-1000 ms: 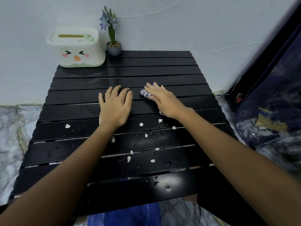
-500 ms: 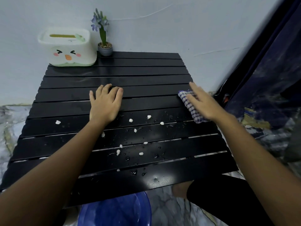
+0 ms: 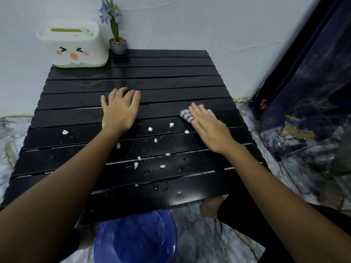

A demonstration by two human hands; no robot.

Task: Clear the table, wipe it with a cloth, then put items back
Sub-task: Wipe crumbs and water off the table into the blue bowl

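Head view, as I read it: black slatted worktop [image 3: 152,73]; left hand [image 3: 119,111] flat on it, fingers [image 3: 124,92] straight, holding nothing; right hand [image 3: 209,130], fingers extended, pressing a blue-and-white checked cloth [image 3: 185,114] onto the right-middle slats; small white crumbs [image 3: 65,132] scattered nearer me.

Blue basin [image 3: 135,238] on marble floor [image 3: 201,232]; dark curtain [image 3: 313,88] at right

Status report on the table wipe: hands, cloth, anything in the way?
Left hand flat on table. Right hand pressing checked cloth down. White crumbs, water drops on near half; white box, flower pot at back edge.
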